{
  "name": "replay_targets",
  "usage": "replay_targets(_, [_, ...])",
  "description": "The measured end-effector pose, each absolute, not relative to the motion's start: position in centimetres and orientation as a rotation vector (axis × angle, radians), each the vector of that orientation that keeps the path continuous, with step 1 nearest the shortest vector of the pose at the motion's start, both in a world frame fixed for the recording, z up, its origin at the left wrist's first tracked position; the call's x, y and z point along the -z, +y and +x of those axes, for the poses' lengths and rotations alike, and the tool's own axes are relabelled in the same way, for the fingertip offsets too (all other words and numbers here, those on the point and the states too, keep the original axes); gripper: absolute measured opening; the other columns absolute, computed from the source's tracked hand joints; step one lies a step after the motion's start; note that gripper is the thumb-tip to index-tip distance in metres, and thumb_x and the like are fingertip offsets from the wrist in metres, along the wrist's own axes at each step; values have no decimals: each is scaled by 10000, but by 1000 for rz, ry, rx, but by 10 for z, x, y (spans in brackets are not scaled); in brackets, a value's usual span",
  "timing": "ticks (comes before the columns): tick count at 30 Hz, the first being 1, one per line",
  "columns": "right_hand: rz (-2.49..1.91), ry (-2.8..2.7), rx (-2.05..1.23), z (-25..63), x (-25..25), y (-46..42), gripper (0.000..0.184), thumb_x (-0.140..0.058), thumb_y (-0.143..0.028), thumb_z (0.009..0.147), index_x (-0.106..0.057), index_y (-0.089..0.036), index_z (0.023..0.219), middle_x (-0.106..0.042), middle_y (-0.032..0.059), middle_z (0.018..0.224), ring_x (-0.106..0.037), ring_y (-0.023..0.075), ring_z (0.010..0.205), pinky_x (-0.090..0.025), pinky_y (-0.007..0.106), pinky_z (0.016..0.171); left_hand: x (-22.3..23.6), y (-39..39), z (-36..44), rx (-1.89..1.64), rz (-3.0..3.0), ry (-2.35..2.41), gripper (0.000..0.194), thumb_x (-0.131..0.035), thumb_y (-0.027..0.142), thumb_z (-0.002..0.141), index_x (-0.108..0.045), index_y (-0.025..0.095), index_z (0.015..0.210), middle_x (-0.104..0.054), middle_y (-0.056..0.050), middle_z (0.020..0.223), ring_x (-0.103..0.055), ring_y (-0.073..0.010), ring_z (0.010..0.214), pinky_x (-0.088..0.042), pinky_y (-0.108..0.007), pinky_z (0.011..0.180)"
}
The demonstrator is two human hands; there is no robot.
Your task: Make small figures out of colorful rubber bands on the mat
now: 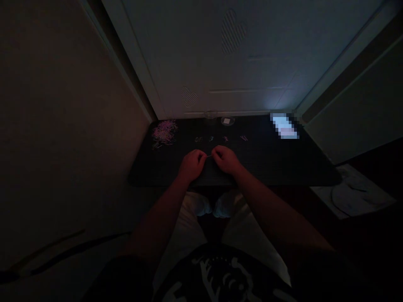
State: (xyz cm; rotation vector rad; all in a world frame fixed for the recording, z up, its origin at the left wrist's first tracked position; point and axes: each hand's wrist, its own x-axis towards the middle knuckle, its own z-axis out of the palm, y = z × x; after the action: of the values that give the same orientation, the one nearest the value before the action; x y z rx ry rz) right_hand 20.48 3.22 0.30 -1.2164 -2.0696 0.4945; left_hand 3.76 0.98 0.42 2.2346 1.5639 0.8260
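Above the front part of a dark table, my left hand and my right hand are close together, both with fingers pinched. A short, thin, pale strand stretches between their fingertips, one end in each hand. The dim light hides its exact kind. Just beyond my hands, small groups of thin pieces lie in a row: a looped group, a bluish group, a reddish group and a few straight pieces. A tangled pile of thin colourful strands lies at the table's left.
At the table's back edge stand a clear container and a round clear dish with a white square. A lit screen, blurred out, is at the back right. A white panel with striped hearts rises behind the table.
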Motion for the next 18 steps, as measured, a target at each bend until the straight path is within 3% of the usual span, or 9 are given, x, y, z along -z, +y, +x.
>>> replay_targets(5, [-1188,-2052,-559,206,-3,31,159,-467,-220,801,-594,-167,719,-568,20,714,-500,133,676,-376,253,647,-5,9,37,-852,2224,1570,194,-413,293,868,-572,182,858,-623,-45,872,-565,-169,847,-440,-309,788])
replay_targets(10, [-1066,-2020,-736,209,-4,28,201,-577,-286,748,-643,-166,895,-579,7,739,-497,114,643,-387,235,602,-6,9,36,-861,2167,1591,181,-425,288,857,-574,187,842,-624,-42,865,-568,-168,836,-444,-305,773])
replay_targets(18, [-1116,-1957,-755,210,-3,29,117,-555,-243,738,-637,-161,750,-594,0,682,-499,108,615,-381,234,589,-6,7,37,-851,2171,1573,186,-426,294,856,-580,190,845,-624,-37,852,-569,-163,811,-443,-298,746])
